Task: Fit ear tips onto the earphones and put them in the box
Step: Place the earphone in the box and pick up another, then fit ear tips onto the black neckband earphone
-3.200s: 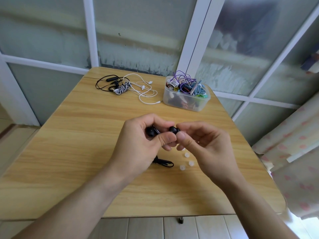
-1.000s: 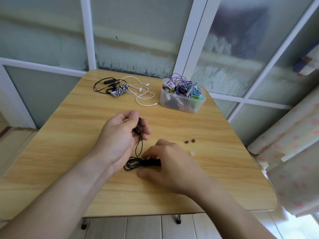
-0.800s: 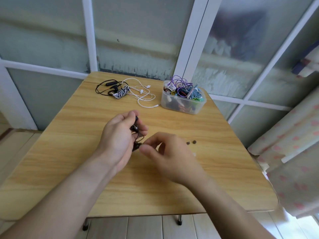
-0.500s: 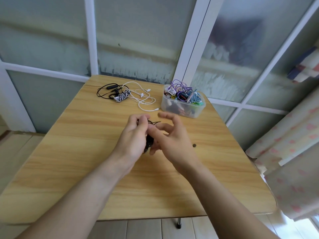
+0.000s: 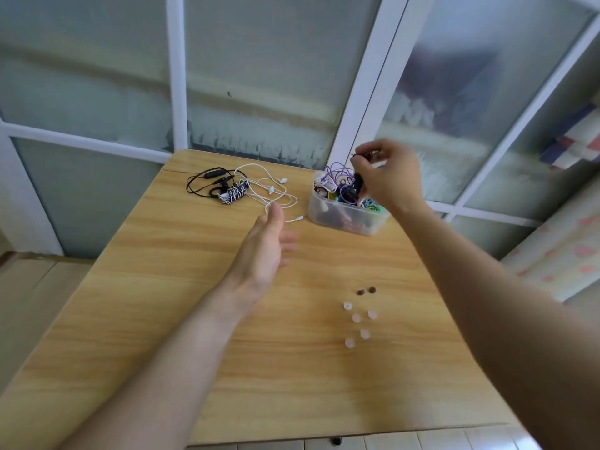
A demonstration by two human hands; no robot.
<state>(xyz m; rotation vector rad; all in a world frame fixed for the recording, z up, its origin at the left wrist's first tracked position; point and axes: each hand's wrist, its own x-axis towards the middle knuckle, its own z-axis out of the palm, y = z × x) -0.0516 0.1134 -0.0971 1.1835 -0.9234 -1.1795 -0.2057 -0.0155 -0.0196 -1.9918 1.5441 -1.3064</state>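
Note:
My right hand point(image 5: 388, 177) is raised over the clear plastic box point(image 5: 347, 219) at the table's far right, shut on the bundled black earphones point(image 5: 358, 183), which hang just above the box's tangle of coloured cables. My left hand point(image 5: 266, 245) hovers over the middle of the table, fingers apart and holding nothing. Several translucent white ear tips point(image 5: 357, 318) and two dark ear tips point(image 5: 366, 291) lie loose on the wood at the right.
At the far left of the wooden table point(image 5: 162, 303) lie black earphones point(image 5: 207, 183), a black-and-white striped cable bundle point(image 5: 233, 193) and white earphones point(image 5: 276, 193). Frosted window panes stand behind the table; a patterned curtain hangs to the right.
Both hands held the black earphones together at mid-table. Now my right hand has carried them up and right over the box, and my left hand has let go and opened.

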